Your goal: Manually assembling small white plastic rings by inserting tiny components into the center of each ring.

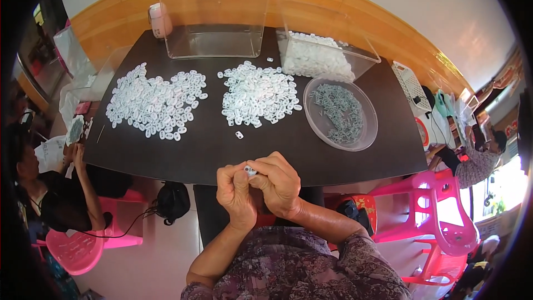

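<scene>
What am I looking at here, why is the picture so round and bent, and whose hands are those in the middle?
The single picture comes from a wide fisheye camera worn on a person's head, looking down, so straight edges curve. The left hand and right hand are that person's own; together their fingers pinch one small white piece. On the dark table lie two heaps of white pieces, a clear round dish of grey parts and clear plastic boxes. Other people sit at both sides.
</scene>
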Demonstrator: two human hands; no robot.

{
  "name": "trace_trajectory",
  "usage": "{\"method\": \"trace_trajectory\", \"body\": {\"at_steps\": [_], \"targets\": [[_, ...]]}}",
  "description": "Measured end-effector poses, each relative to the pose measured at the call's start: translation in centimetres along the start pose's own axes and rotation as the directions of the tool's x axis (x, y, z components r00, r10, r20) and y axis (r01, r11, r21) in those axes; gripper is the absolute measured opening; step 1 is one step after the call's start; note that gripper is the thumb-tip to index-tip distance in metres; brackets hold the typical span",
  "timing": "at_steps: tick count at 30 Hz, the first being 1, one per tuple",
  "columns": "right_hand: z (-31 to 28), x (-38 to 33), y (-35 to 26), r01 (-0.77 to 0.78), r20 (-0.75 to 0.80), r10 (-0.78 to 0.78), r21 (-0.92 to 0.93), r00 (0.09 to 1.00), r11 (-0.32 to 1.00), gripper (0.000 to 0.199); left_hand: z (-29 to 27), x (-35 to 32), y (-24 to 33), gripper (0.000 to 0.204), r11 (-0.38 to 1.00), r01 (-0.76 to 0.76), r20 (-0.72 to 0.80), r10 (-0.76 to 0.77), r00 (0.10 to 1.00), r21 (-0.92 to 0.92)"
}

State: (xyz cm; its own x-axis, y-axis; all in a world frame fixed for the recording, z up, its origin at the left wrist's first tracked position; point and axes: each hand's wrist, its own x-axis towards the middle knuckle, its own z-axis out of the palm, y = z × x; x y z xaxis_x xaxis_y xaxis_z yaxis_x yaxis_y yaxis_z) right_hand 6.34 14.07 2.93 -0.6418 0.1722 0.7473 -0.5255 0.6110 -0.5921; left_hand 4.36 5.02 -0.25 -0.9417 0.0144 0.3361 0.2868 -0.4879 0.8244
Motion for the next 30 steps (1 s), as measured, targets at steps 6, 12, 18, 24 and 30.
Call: {"method": "trace_trajectory", "body": {"at_steps": [6,12,18,24,30], "targets": [[0.3,-0.6,0.8,-0.015,0.013,0.015,0.016,1.0,1.0,0.025,0.1,0.0,-0.3,0.017,0.998,0.048,-0.011,-0.048,0.999,-0.03],[-1.7,0.8,2.2,0.075,0.209,-0.049,-0.117,0.977,0.99,0.016,-0.7,1.2,-0.5,0.013,0.968,0.107,0.09,-0.13,0.987,0.225],[-8.8,11.0,6.7,0.084,-0.011,-0.101,-0.485,0.995,0.871,0.013,-3.5,6.4,-1.1,0.019,0.754,-0.106,0.184,-0.02,0.983,0.648],[-15.8,20.9,14.2,-0.148,-0.197,0.038,-0.585,0.98,0.798,0.018,-2.0,8.7,-2.6,0.019,0.353,-0.471,0.462,0.116,0.879,0.809],[-18.1,23.0,20.7,-0.08,-0.04,0.09,-0.864,0.995,0.496,0.012,-1.2,9.8,-3.4,0.019,0.199,-0.573,0.588,-0.021,0.808,0.795]]}}
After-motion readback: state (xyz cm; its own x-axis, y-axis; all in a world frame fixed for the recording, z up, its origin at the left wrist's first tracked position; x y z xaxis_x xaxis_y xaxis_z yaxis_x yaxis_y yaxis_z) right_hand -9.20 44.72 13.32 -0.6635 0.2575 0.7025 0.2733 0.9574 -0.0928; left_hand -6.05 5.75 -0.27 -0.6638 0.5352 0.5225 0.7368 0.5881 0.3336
